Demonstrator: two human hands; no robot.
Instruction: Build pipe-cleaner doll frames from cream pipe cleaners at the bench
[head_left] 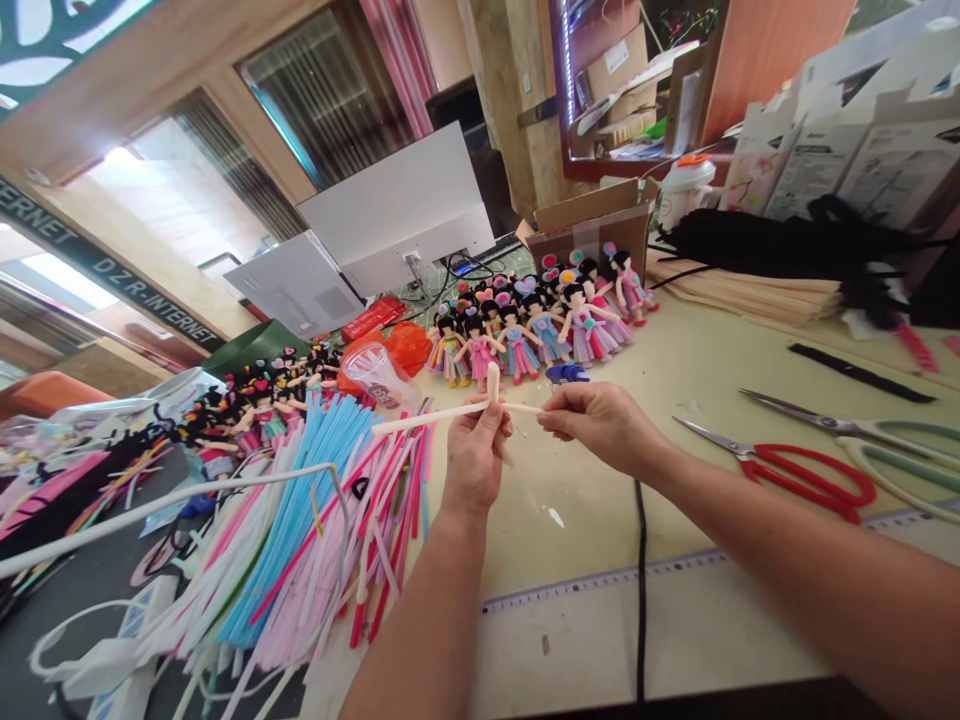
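Observation:
My left hand (477,445) pinches a pale, cream-coloured pipe cleaner (427,416) where it is bent into an upright loop. One long end of it reaches out to the left over the coloured bundle. On the other side, my right hand (592,420) grips the short end between thumb and fingers, and the strand is stretched between both hands above the table. Just beyond the hands stands a group of small pipe-cleaner dolls (517,330) with black hair and colourful dresses. A small dark blue item (568,373) lies in front of them.
Pipe cleaners (300,530) in blue, white and pink are heaped at left. Red-handled scissors (795,470) and pale-handled scissors (862,430) lie at right. A black cable (641,590) crosses the front edge by a ruler strip (600,580). A cardboard box (600,225) and monitors (405,210) stand behind.

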